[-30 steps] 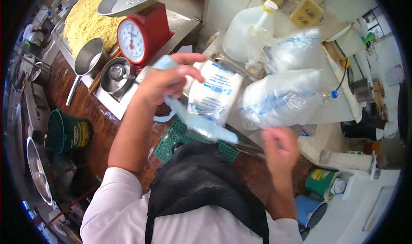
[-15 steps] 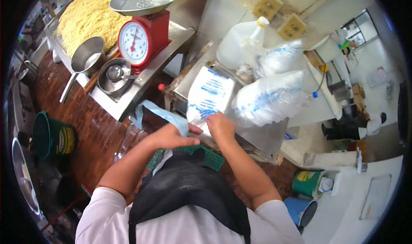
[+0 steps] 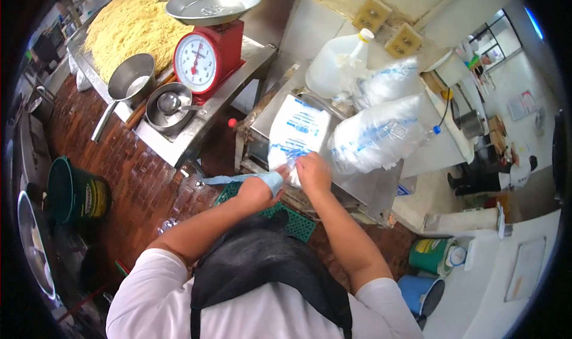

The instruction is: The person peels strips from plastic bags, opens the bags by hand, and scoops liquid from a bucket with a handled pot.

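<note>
A white plastic bag with blue print [image 3: 299, 126] lies on the metal table in front of me. My right hand [image 3: 314, 173] pinches its gathered near end. Close beside it on the left, my left hand [image 3: 262, 191] has a light blue strip [image 3: 235, 178] wrapped over it, trailing off to the left; its fingertips reach the bag's end, and what they hold is hidden. Two more full bags, one in front [image 3: 376, 135] and one behind [image 3: 390, 82], stand to the right of the first bag.
A red scale [image 3: 205, 59] with a metal pan stands at upper left, beside two metal pots [image 3: 168, 108] and a yellow heap [image 3: 134, 32]. A clear jug [image 3: 333, 64] is behind the bags. Buckets [image 3: 74, 190] stand on the floor. Another person [image 3: 515, 175] is far right.
My left hand has moved right and up to the bag's gathered end, drawing the blue strip along with it. The whole view has shifted slightly.
</note>
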A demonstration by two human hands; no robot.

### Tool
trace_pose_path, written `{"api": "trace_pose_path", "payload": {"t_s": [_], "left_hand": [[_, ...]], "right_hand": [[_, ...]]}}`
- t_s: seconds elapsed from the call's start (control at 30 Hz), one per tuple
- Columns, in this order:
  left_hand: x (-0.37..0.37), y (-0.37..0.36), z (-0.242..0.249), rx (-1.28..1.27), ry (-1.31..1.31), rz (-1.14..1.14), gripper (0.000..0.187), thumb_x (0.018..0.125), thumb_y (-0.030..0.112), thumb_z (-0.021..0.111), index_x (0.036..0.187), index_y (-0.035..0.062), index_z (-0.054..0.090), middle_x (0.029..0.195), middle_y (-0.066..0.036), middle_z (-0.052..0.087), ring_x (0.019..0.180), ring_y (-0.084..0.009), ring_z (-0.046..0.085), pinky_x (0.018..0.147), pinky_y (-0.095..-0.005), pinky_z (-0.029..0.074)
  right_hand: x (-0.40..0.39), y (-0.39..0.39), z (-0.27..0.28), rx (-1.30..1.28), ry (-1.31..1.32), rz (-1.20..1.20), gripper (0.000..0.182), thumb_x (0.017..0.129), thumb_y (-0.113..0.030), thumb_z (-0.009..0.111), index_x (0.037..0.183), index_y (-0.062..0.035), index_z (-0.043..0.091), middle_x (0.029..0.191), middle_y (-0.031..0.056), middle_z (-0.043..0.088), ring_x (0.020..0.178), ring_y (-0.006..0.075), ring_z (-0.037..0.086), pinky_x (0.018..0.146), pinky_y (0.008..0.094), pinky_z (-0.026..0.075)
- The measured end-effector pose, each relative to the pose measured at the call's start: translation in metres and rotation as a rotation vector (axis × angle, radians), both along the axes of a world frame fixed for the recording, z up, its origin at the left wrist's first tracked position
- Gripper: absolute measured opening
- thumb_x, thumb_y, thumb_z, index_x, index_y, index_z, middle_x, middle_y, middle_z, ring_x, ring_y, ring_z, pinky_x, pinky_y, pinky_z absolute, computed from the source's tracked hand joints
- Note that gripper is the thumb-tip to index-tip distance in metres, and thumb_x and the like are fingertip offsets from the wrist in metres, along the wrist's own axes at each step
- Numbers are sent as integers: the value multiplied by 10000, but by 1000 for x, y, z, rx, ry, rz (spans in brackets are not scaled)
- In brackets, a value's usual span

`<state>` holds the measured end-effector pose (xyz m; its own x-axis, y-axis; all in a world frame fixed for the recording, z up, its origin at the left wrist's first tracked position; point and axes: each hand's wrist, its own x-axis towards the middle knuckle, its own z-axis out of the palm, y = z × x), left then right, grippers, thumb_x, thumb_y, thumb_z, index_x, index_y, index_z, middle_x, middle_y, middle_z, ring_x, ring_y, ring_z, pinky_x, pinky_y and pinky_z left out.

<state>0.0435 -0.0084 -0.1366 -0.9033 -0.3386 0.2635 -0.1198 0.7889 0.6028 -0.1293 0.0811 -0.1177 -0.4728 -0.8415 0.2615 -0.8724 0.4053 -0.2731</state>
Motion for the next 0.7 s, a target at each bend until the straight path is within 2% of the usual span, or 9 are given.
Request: {"api": "trace_pose_path", "payload": {"t_s": [0.07, 0.13, 0.23, 0.33, 0.37, 0.47, 0.53, 0.6, 0.7], "left_hand": [[-8, -1, -4, -16, 48, 1, 423, 854, 266, 638, 1236, 91, 580, 1251, -139, 591, 921, -339, 649, 704, -423, 536], [-21, -9, 1, -24, -70, 14, 434, 872, 293, 605, 1256, 96, 552, 1049, -155, 649, 818, -357, 651, 664, -446, 530], [-43, -17, -3, -45, -188, 60, 334, 875, 328, 586, 1124, 106, 597, 809, -142, 655, 702, -365, 642, 610, -465, 516], [-60, -25, 4, -41, -221, 60, 394, 889, 400, 537, 1141, 106, 613, 890, -178, 674, 763, -362, 656, 658, -486, 515], [-67, -32, 16, 36, -422, -35, 414, 881, 408, 541, 1174, 126, 619, 979, -148, 688, 871, -344, 665, 737, -463, 524], [-82, -41, -73, 72, 244, -66, 400, 855, 369, 619, 1167, 118, 638, 1051, -102, 691, 999, -278, 650, 849, -377, 515], [-65, -56, -31, 412, 172, -216, 312, 854, 282, 637, 1085, 75, 671, 1041, -93, 703, 874, -233, 672, 796, -333, 520], [-38, -53, 34, 1110, 12, -29, 323, 853, 269, 633, 1074, 36, 668, 1023, -93, 708, 722, -172, 648, 660, -292, 506], [-20, -54, 114, 1529, 139, -147, 470, 829, 358, 671, 1139, 6, 641, 1008, -72, 695, 670, -40, 538, 524, -164, 335]], "right_hand": [[7, 6, 11, -148, -155, 17, 104, 838, -141, 592, 847, -56, 652, 901, 133, 629, 834, 319, 612, 713, 438, 485], [17, 14, 26, -326, -227, 49, 113, 856, -116, 563, 901, -37, 630, 904, 113, 639, 846, 274, 614, 737, 398, 479], [22, 29, 60, -609, -909, -67, 130, 899, -98, 500, 944, -18, 593, 935, 83, 619, 897, 188, 583, 849, 327, 451], [12, 43, 104, -909, -1297, -46, 229, 946, -156, 452, 1083, -20, 575, 1043, 71, 610, 989, 177, 574, 885, 324, 438], [11, 44, 115, -971, -1318, -92, 248, 949, -165, 452, 1110, -17, 568, 1064, 74, 609, 999, 182, 574, 888, 329, 440], [3, 46, 138, -1123, -1341, -184, 301, 958, -190, 454, 1175, -4, 551, 1121, 84, 605, 1033, 197, 574, 898, 345, 446], [-1, 49, 144, -1170, -1314, -191, 327, 963, -203, 460, 1201, 5, 544, 1152, 91, 603, 1063, 207, 573, 907, 353, 452], [-3, 54, 150, -1105, -1340, -147, 349, 968, -191, 456, 1247, 10, 513, 1193, 96, 581, 1102, 211, 554, 935, 344, 439], [-5, 57, 148, -1006, -1353, -77, 364, 977, -201, 460, 1268, 14, 504, 1196, 94, 579, 1105, 205, 554, 944, 330, 433]]}}
